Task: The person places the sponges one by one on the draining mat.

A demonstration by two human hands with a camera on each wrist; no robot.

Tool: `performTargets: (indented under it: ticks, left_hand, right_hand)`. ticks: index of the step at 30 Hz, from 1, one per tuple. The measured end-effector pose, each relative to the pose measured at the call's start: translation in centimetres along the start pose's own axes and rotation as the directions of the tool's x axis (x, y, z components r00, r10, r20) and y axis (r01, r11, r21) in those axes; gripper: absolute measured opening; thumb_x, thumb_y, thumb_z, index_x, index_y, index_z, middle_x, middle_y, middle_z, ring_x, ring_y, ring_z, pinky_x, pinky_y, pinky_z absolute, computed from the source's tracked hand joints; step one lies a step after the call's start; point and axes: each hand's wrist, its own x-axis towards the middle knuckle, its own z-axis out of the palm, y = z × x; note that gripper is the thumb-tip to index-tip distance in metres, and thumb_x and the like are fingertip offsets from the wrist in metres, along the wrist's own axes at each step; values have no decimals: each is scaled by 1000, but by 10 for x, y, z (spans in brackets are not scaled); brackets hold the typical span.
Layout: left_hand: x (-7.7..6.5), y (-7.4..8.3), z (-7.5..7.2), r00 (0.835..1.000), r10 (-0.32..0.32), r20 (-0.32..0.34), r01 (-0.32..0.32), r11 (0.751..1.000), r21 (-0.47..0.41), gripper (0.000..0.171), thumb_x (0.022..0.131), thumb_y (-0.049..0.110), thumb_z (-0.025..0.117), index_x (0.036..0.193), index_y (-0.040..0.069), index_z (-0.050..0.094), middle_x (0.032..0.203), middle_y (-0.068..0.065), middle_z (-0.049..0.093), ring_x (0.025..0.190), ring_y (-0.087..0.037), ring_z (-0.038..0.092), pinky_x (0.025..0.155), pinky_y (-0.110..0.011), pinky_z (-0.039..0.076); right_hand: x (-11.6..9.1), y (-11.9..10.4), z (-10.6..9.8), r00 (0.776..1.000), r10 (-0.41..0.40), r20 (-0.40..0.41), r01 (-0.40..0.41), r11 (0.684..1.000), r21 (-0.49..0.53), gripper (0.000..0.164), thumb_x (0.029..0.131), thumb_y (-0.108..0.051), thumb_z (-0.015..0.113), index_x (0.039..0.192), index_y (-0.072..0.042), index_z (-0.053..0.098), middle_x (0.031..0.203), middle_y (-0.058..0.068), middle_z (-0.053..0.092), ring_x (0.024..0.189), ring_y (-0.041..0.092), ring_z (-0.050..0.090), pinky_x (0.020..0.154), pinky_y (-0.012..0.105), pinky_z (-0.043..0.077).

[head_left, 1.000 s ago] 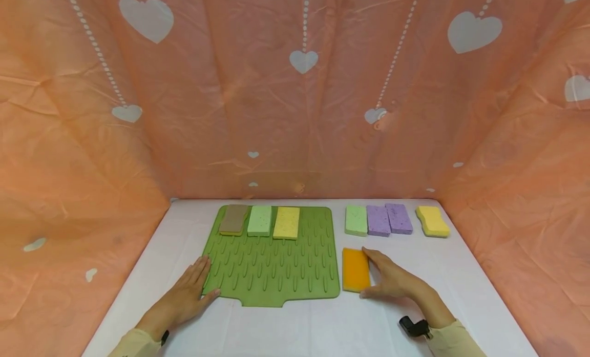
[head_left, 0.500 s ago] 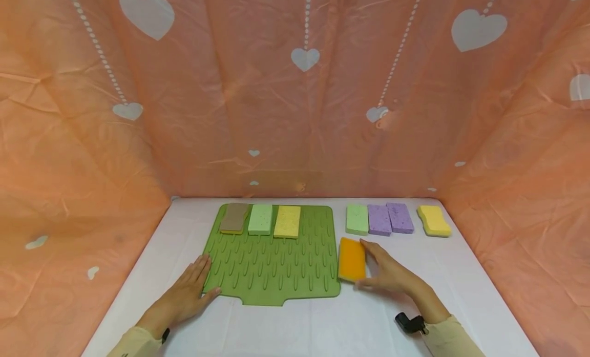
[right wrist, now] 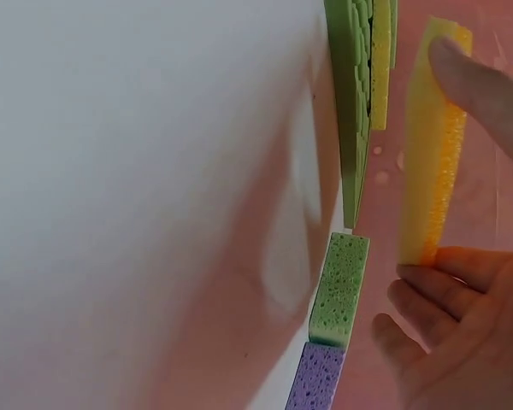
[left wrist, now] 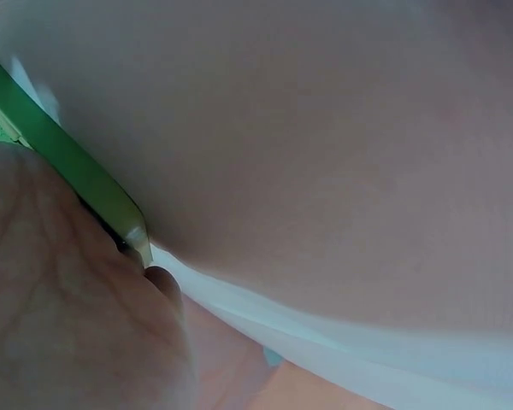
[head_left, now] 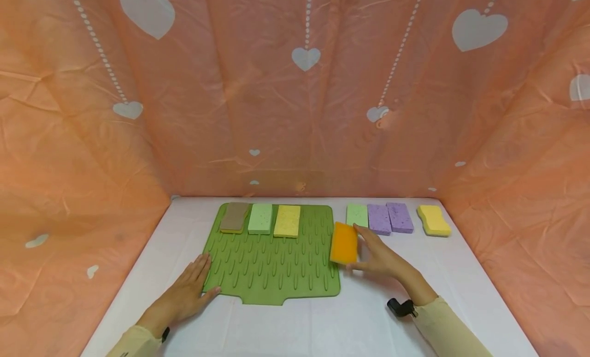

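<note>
My right hand (head_left: 380, 257) pinches an orange sponge (head_left: 344, 243) by its two ends, thumb at the near end and fingers at the far one. In the right wrist view the sponge (right wrist: 430, 145) is lifted off the table and tilted. It hangs over the right edge of the green ridged mat (head_left: 272, 270). My left hand (head_left: 182, 295) lies flat with straight fingers on the mat's left edge. Along the mat's back edge sit a brown-topped sponge (head_left: 234, 217), a light green sponge (head_left: 260, 218) and a yellow sponge (head_left: 287, 221), side by side with gaps.
Right of the mat stand another light green sponge (head_left: 357, 215), two purple sponges (head_left: 379, 219) and a yellow wavy-sided sponge (head_left: 434, 220) on the white tabletop (head_left: 350, 326). Orange curtains (head_left: 295, 116) with white hearts enclose the back and sides.
My right hand has picked the orange sponge up from the table and moved it back and left, to over the mat's right edge. The left hand has stayed in place.
</note>
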Motion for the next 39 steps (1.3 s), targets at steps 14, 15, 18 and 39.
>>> performTargets:
  ticks: [14, 15, 18, 39]
  left_hand:
    - [2, -1, -1, 1000, 0, -6, 0, 1000, 8, 92, 109, 51, 58, 166, -12, 20, 177, -28, 12, 163, -48, 10, 121, -17, -19]
    - [2, 0, -1, 1000, -1, -5, 1, 1000, 7, 92, 109, 51, 58, 166, -12, 20, 177, -28, 12, 163, -48, 10, 120, -16, -19]
    - [2, 0, -1, 1000, -5, 3, 5, 1000, -1, 93, 109, 52, 58, 166, -12, 20, 177, -28, 11, 163, -48, 9, 116, -12, -20]
    - [0, 2, -3, 1000, -21, 18, 21, 999, -27, 94, 109, 53, 57, 166, -11, 19, 177, -26, 10, 164, -47, 8, 121, -18, -17]
  right_hand:
    - [49, -1, -2, 998, -43, 49, 44, 999, -22, 122, 83, -50, 92, 169, 2, 22, 172, 29, 27, 157, 52, 28, 125, 68, 27]
    - [53, -1, -2, 998, -42, 54, 43, 999, -19, 122, 84, -50, 92, 169, 2, 22, 172, 29, 27, 157, 52, 28, 126, 68, 27]
    - [63, -2, -2, 997, -33, 72, 34, 999, -3, 122, 84, -48, 92, 169, 3, 21, 172, 30, 26, 158, 52, 25, 126, 69, 25]
    - [121, -3, 10, 983, -24, 183, 32, 999, -42, 122, 87, -49, 89, 170, 4, 16, 174, 29, 22, 161, 47, 22, 131, 59, 20]
